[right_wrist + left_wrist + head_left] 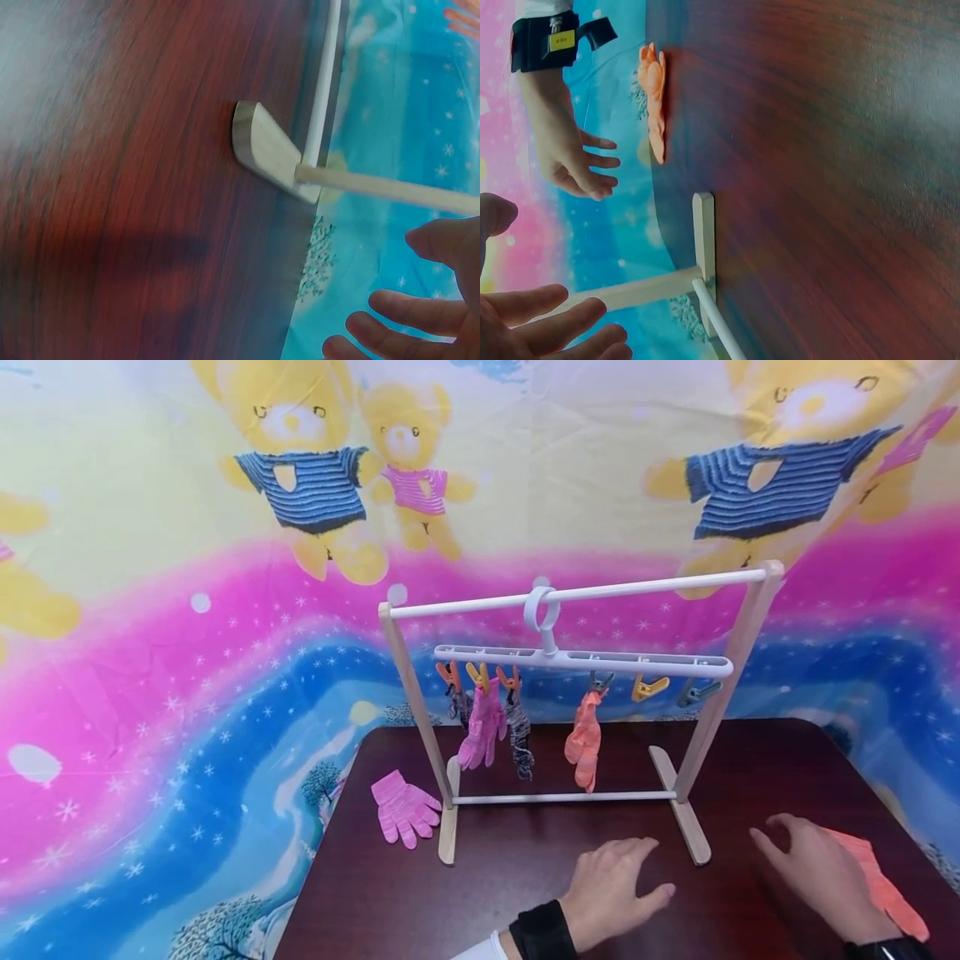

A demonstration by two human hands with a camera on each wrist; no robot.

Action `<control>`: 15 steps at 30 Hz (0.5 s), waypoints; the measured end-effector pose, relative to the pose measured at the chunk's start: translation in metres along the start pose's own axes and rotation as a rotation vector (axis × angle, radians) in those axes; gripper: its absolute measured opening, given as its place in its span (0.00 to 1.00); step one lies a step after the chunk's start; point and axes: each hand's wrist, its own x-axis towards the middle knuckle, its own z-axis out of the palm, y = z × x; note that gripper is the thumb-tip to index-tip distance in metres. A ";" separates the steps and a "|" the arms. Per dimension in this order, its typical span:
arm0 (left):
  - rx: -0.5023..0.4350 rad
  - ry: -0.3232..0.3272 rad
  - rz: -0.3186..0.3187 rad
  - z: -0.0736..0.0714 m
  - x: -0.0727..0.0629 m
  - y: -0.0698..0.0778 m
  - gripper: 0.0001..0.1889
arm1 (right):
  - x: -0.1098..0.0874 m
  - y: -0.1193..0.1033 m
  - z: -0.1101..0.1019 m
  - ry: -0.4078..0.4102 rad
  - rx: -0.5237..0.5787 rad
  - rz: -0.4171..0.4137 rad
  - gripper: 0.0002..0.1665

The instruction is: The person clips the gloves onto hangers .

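My left hand (611,889) is held over the table in front of the rack, fingers relaxed and nothing in them. The right hand (825,877) hovers at the right, thumb apart from its fingers and also without anything; in the head view it overlaps an orange glove (885,885) lying on the table. That glove (654,97) lies apart from the right hand (574,161) in the left wrist view. From a white clip hanger (637,662) hang a pink glove (483,727), an orange glove (587,739) and dark mottled gloves (519,735). Another pink glove (405,810) lies left of the rack.
A wooden rack (731,693) with a white top bar (652,587) carries the hanger by its ring. A yellow clip (648,688) and a teal clip (699,694) at the right hold nothing. Behind the dark table (375,902) hangs a bear-print cloth (150,568).
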 end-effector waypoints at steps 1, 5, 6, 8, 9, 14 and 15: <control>-0.003 0.003 -0.007 0.000 0.000 -0.002 0.26 | 0.000 -0.003 0.000 -0.005 -0.003 -0.001 0.33; -0.033 0.002 -0.042 -0.002 0.000 -0.009 0.25 | -0.001 -0.015 0.002 0.014 -0.005 -0.019 0.33; -0.043 0.000 -0.050 -0.003 0.000 -0.011 0.25 | -0.002 -0.018 0.002 0.029 -0.006 -0.026 0.32; -0.060 -0.001 -0.065 -0.005 0.001 -0.014 0.25 | -0.003 -0.024 0.003 0.064 -0.004 -0.047 0.31; -0.066 0.001 -0.072 -0.006 0.001 -0.016 0.25 | -0.003 -0.027 0.004 0.077 -0.002 -0.055 0.30; -0.091 0.010 -0.109 -0.011 0.003 -0.025 0.24 | -0.006 -0.040 0.005 0.121 0.013 -0.086 0.29; -0.100 0.010 -0.117 -0.012 0.003 -0.026 0.24 | -0.006 -0.043 0.006 0.130 0.016 -0.092 0.29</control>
